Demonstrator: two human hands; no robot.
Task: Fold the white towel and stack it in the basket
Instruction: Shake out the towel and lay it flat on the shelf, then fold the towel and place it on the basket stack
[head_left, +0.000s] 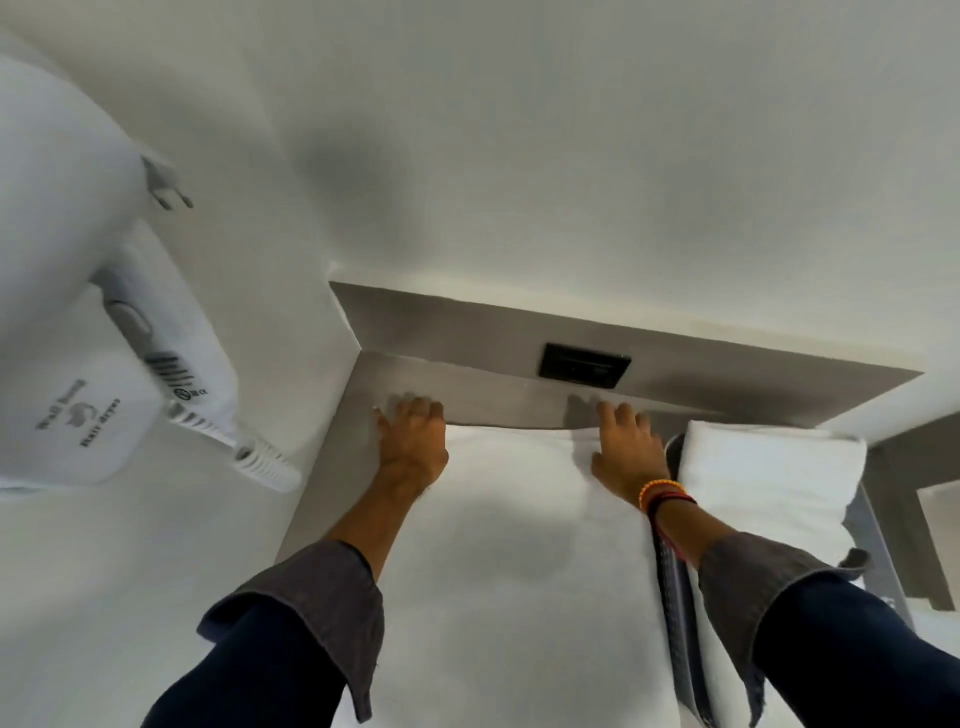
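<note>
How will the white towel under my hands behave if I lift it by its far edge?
The white towel will probably flop and sag, since it lies soft and thick under the left hand and right hand. It looks plush, so likely grippy, not slippery.

Dark navy sleeves (270, 670) with turned-back grey cuffs (311, 597); orange and dark beaded bracelets (662, 493) circle the right wrist.

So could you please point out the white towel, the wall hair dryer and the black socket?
white towel (509, 545), head view, flat middle.
hair dryer (78, 395), head view, front casing.
black socket (584, 365), head view, centre.
</note>
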